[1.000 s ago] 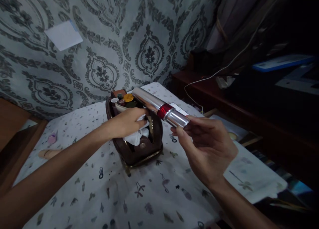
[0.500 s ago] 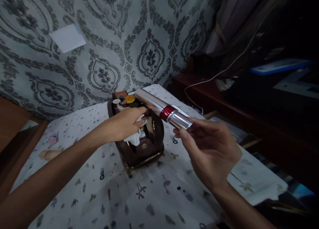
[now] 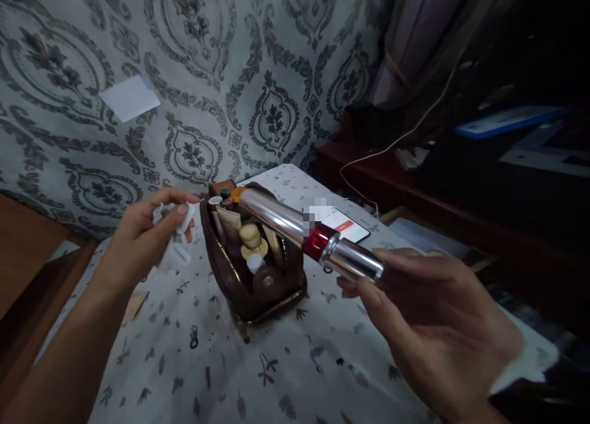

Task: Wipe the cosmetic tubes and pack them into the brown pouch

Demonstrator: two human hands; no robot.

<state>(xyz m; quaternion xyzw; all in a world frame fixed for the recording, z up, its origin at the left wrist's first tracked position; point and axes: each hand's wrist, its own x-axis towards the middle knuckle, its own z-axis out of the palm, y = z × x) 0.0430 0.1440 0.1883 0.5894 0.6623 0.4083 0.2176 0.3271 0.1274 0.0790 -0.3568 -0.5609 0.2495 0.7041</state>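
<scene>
My right hand [image 3: 433,313] grips one end of a shiny silver tube [image 3: 276,218] with a red band, its far end pointing up and left over the bag. A crumpled white cloth or tissue [image 3: 174,243] is held in my left hand [image 3: 147,233], to the left of the bag. Between my hands the brown zip bag [image 3: 271,301] stands open on the patterned cloth. Inside it are cosmetics: a cream-coloured tube [image 3: 229,223], a gold-capped jar [image 3: 251,239], a small white-capped container [image 3: 255,263] and several other bottles.
A phone with a lit screen [image 3: 353,226] lies on the patterned cloth [image 3: 221,375] behind the silver tube. A white cable [image 3: 415,129] runs along the dark red furniture [image 3: 332,153] at right. White paper [image 3: 130,97] is fixed to the patterned wall. A beige item [image 3: 135,306] lies beneath my left forearm.
My left hand has moved left, away from the bag, with the white cloth in it. The silver tube and my right hand have come closer and lower, toward the right.
</scene>
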